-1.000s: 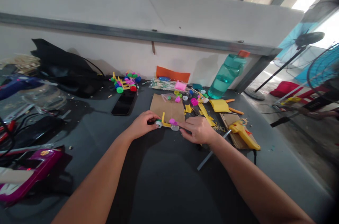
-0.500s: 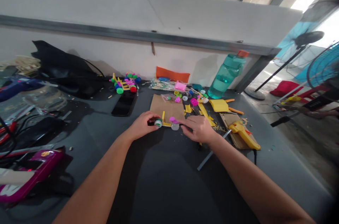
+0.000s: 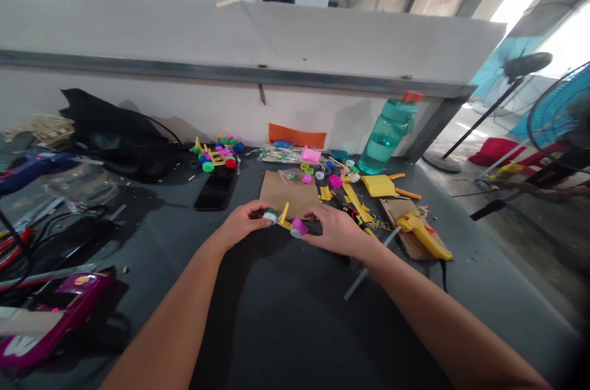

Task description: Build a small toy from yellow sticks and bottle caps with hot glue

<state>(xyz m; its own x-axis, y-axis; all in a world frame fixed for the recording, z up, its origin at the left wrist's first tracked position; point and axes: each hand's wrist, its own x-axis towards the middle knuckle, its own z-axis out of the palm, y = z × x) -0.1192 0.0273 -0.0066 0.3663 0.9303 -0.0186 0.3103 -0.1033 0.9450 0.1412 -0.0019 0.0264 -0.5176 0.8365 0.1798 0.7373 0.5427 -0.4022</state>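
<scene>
Pinch the green-and-white cap (image 3: 270, 216) between the thumb and fingers of the left hand (image 3: 239, 225) and, apparently likewise, the purple cap (image 3: 298, 225) in the right hand (image 3: 338, 230), with the yellow strip (image 3: 284, 214) between the 2 caps at the near edge of the cardboard (image 3: 273, 188). Best to press lightly and evenly, to avoid bending the strip. Farther back, note the teal bottle (image 3: 383, 139), apparently part filled with liquid (image 3: 374, 158), and the clear packet (image 3: 295, 156) of thin sticks (image 3: 274, 155).

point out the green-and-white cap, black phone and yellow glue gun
Green-and-white cap (image 3: 270, 217): head view, near its middle
Black phone (image 3: 214, 190): head view, its screen
Yellow glue gun (image 3: 423, 234): head view, its body
</scene>
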